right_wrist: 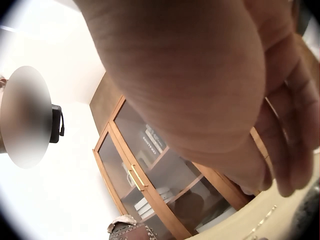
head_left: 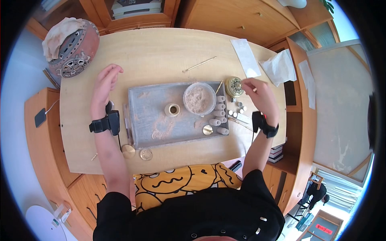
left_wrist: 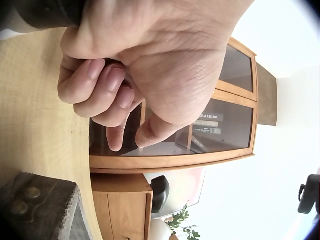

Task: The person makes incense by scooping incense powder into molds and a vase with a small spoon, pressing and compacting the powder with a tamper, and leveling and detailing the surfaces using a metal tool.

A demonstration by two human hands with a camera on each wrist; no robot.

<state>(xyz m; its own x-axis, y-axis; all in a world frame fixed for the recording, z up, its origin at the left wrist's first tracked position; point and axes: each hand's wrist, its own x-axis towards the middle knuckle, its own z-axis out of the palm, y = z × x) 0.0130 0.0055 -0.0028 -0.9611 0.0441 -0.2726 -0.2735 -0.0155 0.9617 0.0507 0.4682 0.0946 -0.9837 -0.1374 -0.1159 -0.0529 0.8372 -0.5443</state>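
My left hand (head_left: 106, 84) is raised over the table beyond the tray's left end; the left wrist view shows that hand (left_wrist: 150, 70) with loosely curled fingers and nothing held. At the tray's right side, my right hand (head_left: 261, 96) hovers with bent fingers beside a round brass container with a pierced top (head_left: 234, 86). In the right wrist view the right hand (right_wrist: 210, 85) has its fingers extended downward; whether they touch the container cannot be told. The grey tray (head_left: 157, 138) holds a bowl of pale powder (head_left: 199, 99), a small brass pot (head_left: 172, 109) and several small cylinders (head_left: 215, 122).
A brass lid (head_left: 207, 129) lies in the tray, and two round discs (head_left: 128, 151) lie before it. A thin stick (head_left: 200, 64), white paper (head_left: 245, 57) and crumpled tissue (head_left: 279, 67) lie behind. A patterned reddish pot (head_left: 80, 52) draped with cloth stands at the back left.
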